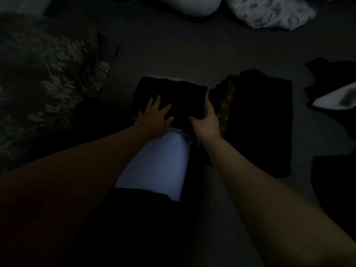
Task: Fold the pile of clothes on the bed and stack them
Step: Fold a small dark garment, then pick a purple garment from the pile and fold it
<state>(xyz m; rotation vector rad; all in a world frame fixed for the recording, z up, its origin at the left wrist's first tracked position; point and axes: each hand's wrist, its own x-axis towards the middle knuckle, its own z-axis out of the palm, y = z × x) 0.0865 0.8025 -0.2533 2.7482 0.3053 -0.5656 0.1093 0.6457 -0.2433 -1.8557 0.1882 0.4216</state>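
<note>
The scene is very dim. A folded black garment (pixel 179 97) lies on the far end of a pale lavender folded cloth (pixel 158 162) in the middle of the bed. My left hand (pixel 154 116) rests flat on the black garment's near left part, fingers spread. My right hand (pixel 207 122) holds the garment's right edge, thumb on top and fingers along its side. Right of it stands a stack of dark folded clothes (pixel 258 120) with a brown patterned piece (pixel 226 106) on its left edge.
A leaf-patterned blanket (pixel 44 79) heaps at the left. A white pillow (pixel 190 4) and a patterned white cloth (pixel 269 12) lie at the far edge. Loose dark clothes (pixel 331 78) and a white item (pixel 335 99) sit at the right on the grey bed sheet (pixel 173 51).
</note>
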